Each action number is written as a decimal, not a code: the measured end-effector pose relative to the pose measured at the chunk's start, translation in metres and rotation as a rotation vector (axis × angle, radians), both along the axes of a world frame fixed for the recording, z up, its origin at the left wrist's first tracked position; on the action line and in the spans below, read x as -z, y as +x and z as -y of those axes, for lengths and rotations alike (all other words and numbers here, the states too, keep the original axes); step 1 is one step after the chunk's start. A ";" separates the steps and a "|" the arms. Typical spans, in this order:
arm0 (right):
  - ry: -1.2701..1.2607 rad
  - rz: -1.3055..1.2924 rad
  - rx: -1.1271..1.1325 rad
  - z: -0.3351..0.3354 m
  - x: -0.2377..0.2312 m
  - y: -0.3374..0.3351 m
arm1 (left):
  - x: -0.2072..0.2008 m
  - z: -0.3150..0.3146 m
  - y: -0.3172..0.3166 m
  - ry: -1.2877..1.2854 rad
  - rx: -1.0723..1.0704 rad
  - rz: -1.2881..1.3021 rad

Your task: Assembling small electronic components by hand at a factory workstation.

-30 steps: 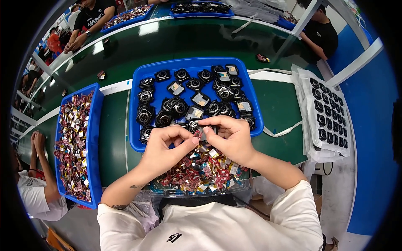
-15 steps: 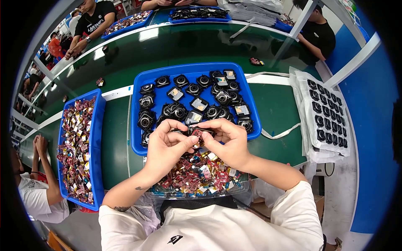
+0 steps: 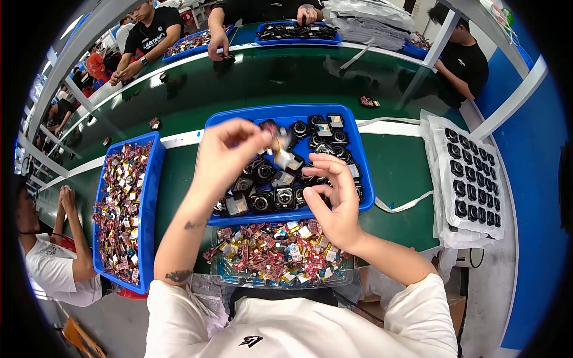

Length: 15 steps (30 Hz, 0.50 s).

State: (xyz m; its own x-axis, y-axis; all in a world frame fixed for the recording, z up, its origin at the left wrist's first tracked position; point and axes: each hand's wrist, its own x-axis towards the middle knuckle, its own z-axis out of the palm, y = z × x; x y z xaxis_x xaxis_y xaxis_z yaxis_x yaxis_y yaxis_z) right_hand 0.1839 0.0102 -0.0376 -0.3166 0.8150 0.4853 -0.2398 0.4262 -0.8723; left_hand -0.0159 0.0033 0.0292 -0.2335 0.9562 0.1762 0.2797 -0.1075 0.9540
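My left hand (image 3: 230,149) is raised over the far left part of a blue tray (image 3: 365,179). Its thumb and fingers pinch a small red circuit board assembly (image 3: 276,136), smeared by motion, with a pale part hanging below. Above the tray's near right part is my right hand (image 3: 334,206), fingers spread and apart, nothing seen in it. The tray holds many black watch cases (image 3: 261,201), some showing a pale square inside. Nearest my body, a clear plastic tray (image 3: 280,278) is heaped with red circuit boards (image 3: 292,250) with yellow and white parts.
On the left stands a long blue bin (image 3: 146,209) of similar red boards. Stacked white trays (image 3: 439,179) on the right carry rows of black watch cases. Beyond, a green conveyor belt (image 3: 268,80) bears a few loose pieces; co-workers sit along it and at the left.
My hands were together at the tray's near edge around a red board and a dark part. They have parted: the left moved up and away with the board; the right shifted right and opened.
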 end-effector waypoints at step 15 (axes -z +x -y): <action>0.688 0.535 -0.334 -0.005 -0.007 0.003 | 0.063 -0.168 -0.128 -0.518 -0.293 -0.731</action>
